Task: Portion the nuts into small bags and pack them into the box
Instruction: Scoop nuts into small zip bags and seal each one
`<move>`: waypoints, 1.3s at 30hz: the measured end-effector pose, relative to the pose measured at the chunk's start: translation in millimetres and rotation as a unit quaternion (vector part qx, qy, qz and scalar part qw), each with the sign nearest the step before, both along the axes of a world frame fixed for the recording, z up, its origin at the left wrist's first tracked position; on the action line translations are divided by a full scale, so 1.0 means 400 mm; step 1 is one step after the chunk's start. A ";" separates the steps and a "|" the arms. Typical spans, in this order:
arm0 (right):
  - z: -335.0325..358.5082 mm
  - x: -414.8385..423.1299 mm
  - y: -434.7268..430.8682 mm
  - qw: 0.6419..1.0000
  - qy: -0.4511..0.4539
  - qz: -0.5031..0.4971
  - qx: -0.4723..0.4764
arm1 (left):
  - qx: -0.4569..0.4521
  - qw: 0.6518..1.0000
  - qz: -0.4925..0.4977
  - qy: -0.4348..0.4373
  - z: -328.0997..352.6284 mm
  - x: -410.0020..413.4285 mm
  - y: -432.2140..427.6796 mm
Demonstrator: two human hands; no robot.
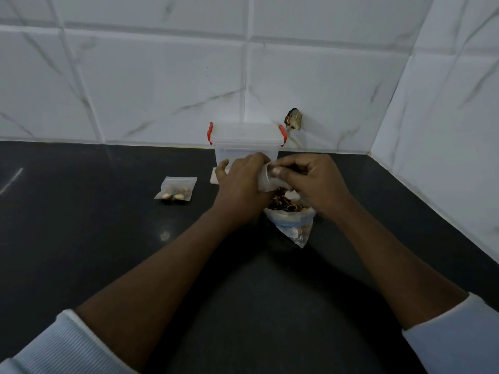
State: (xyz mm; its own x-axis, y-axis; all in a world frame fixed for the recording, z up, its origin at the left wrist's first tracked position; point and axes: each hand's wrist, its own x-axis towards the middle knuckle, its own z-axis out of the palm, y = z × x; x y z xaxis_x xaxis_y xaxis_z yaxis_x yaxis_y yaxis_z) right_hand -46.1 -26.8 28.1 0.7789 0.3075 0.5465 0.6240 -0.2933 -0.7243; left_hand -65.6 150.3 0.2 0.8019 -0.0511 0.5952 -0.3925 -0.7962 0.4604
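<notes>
A small clear bag (266, 179) is held up between both hands over the big open bag of nuts (290, 215) on the black counter. My left hand (240, 182) grips the small bag's left side. My right hand (310, 179) pinches its top edge with curled fingers. A filled small zip bag (176, 188) lies flat to the left. The clear plastic box (247, 141) with red latches stands shut against the wall behind my hands. A stack of flat small bags (214, 176) shows partly behind my left hand.
The black counter (94, 225) runs into a corner of white marble tiles; the right wall (445, 130) is close beside my right arm. A small dark hole or fitting (293, 119) sits in the back wall above the box.
</notes>
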 end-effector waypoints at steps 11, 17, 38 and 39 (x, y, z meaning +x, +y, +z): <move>0.047 0.072 -0.178 0.881 0.043 -0.100 -0.461 | -0.187 0.967 -0.035 0.172 -0.007 0.019 0.024; 0.050 0.060 -0.160 0.923 0.009 -0.105 -0.370 | -0.187 0.962 -0.022 0.198 -0.018 0.023 0.020; 0.007 0.063 -0.071 0.892 -0.149 -0.084 -0.419 | -0.227 0.963 -0.007 0.142 -0.029 0.023 0.007; 0.001 0.066 -0.066 0.889 -0.140 -0.080 -0.429 | -0.219 0.966 -0.007 0.138 -0.030 0.024 0.007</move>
State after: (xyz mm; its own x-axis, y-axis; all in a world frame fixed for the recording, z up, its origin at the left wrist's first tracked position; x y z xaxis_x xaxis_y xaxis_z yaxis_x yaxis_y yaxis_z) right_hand -19.8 -53.1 28.6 0.7203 0.6024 0.3440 0.6452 -0.7639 -0.0134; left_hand -56.1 153.0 -11.9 0.9342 0.1459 0.3256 -0.2154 -0.4967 0.8407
